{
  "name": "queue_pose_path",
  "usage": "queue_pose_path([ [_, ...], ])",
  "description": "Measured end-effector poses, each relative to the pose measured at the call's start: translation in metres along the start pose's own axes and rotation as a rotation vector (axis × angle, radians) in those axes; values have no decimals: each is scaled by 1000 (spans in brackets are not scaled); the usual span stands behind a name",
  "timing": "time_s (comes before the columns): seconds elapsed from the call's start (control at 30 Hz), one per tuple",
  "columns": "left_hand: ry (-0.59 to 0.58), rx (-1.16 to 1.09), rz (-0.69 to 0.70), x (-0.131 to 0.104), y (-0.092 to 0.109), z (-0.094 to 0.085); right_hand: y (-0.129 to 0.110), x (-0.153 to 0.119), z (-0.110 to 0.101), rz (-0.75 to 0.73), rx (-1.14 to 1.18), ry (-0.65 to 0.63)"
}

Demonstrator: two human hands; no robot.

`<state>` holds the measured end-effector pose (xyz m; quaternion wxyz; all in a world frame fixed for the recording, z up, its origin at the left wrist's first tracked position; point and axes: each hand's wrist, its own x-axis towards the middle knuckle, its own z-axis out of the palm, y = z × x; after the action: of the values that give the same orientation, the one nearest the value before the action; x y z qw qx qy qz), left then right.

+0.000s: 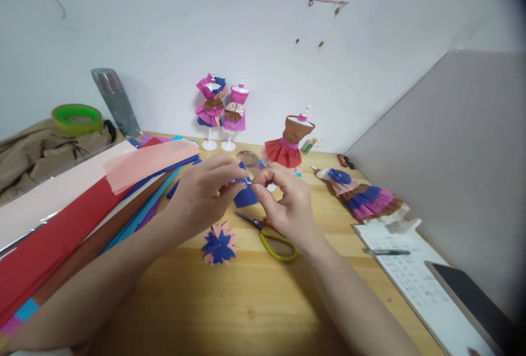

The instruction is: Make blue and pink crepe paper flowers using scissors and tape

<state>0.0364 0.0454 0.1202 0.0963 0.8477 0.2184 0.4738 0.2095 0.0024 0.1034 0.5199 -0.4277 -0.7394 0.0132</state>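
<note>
My left hand (pixel 207 191) and my right hand (pixel 287 202) meet above the middle of the table, thumbs and index fingers pinched towards each other. A small white piece (pixel 249 182) shows between the fingertips of both hands; its kind is too small to tell. Just beneath lies a piece of dark blue crepe paper (pixel 245 197). Scissors with yellow-green handles (pixel 278 246) lie below my right hand, partly covered by it. A layered blue and pink paper flower (pixel 219 243) sits on the table below my left hand.
At left are stacked coloured crepe paper sheets (pixel 78 213), a green tape roll (pixel 78 119) and a bottle (pixel 117 101). Small dress forms (pixel 291 137) in paper dresses stand along the wall. A paper dress (pixel 365 197), a written sheet (pixel 402 271) and a dark tablet-like device (pixel 472 296) lie right.
</note>
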Motion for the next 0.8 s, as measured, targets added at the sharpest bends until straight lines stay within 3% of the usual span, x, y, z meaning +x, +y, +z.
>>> queue_pose_path([
  [0.2,-39,21,-2,-2,1,3,0,-2,0,51,29,-21],
  [0.6,-79,-738,-737,3,9,13,1,-3,6,-71,15,119],
  [0.8,-11,-895,-825,1,4,17,4,-5,7,-182,-40,87],
])
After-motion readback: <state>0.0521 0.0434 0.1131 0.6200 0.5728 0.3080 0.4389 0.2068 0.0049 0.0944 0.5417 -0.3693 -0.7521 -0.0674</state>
